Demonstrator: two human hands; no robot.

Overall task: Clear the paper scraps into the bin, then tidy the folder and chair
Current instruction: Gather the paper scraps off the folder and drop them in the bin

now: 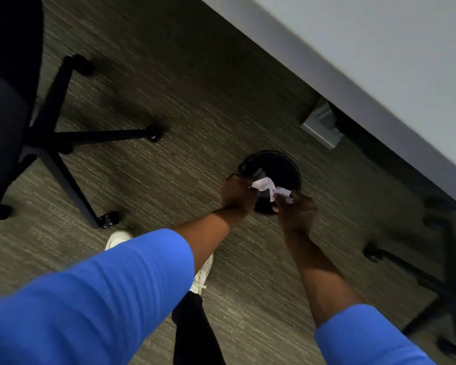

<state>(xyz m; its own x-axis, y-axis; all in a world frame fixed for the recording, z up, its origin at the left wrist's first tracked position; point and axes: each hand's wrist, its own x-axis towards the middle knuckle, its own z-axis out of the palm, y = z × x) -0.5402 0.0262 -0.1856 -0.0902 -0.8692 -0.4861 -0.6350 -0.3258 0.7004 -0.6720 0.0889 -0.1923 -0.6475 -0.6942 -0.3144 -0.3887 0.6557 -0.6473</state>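
Observation:
A small round black bin [279, 167] stands on the carpet beside the table. Directly over its mouth, my left hand [237, 194] and my right hand [298, 212] both pinch crumpled white paper scraps [270, 187]. The scraps stretch between the two hands, above the bin's opening. A black office chair [16, 106] on a wheeled base stands at the left, a short way from the bin. No folder shows in this view.
The grey-white table [379, 54] runs diagonally across the upper right, with its metal leg foot [323, 127] close behind the bin. A second chair's wheeled base [437, 275] sits at the right. My white shoe [202, 272] is on the carpet.

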